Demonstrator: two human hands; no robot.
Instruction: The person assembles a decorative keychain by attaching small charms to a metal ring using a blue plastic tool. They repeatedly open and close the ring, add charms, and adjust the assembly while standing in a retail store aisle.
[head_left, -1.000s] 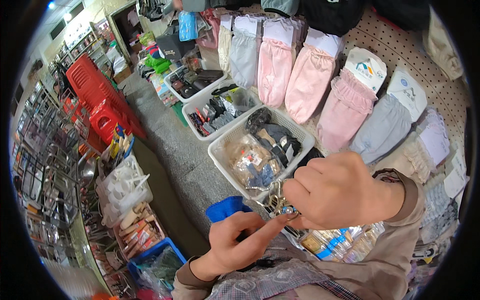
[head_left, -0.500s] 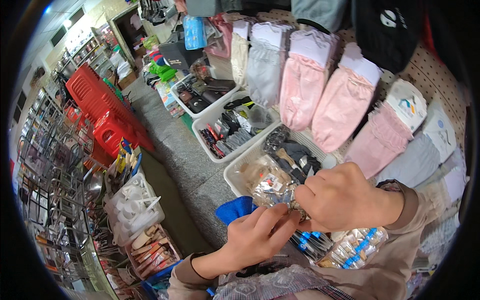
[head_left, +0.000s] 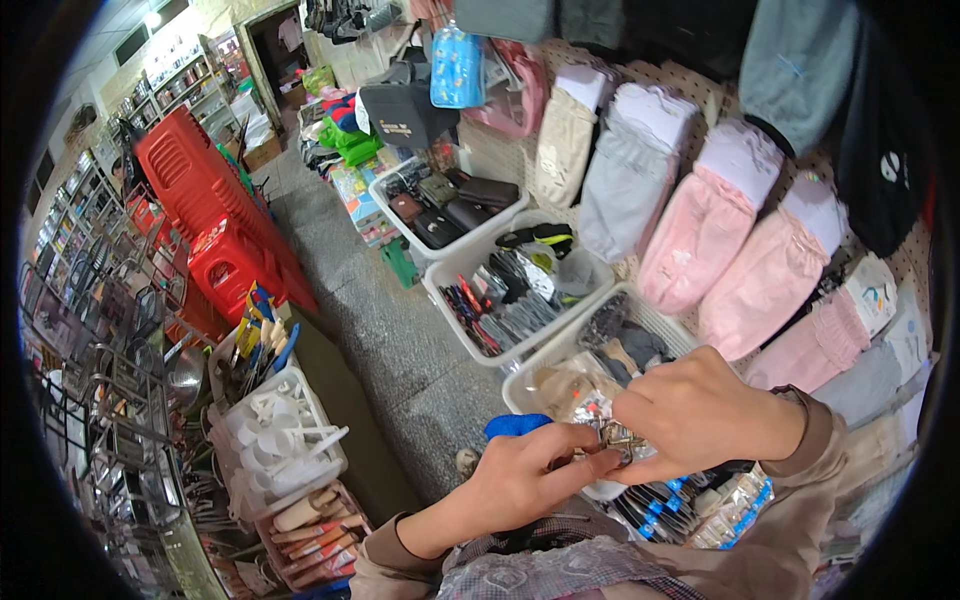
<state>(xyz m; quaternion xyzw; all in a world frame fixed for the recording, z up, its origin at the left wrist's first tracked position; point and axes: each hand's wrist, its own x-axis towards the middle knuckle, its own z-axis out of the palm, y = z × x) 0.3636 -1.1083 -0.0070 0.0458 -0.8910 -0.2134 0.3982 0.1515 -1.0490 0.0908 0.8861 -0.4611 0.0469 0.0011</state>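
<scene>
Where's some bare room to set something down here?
Grey speckled floor shows bare between the stacked red plastic stools on the left and the filled white plastic baskets on the right. It's crowded inside those baskets and beyond your right hand, where pale pink fabric sleeves hang.

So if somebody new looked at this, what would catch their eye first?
Probably the tall stack of red plastic seats at the upper left, the boldest colour here. Next might come the row of pastel fabric sleeves hanging at the upper right, then the left hand and right hand, low near the middle, pinching small shiny metal pieces.
</scene>
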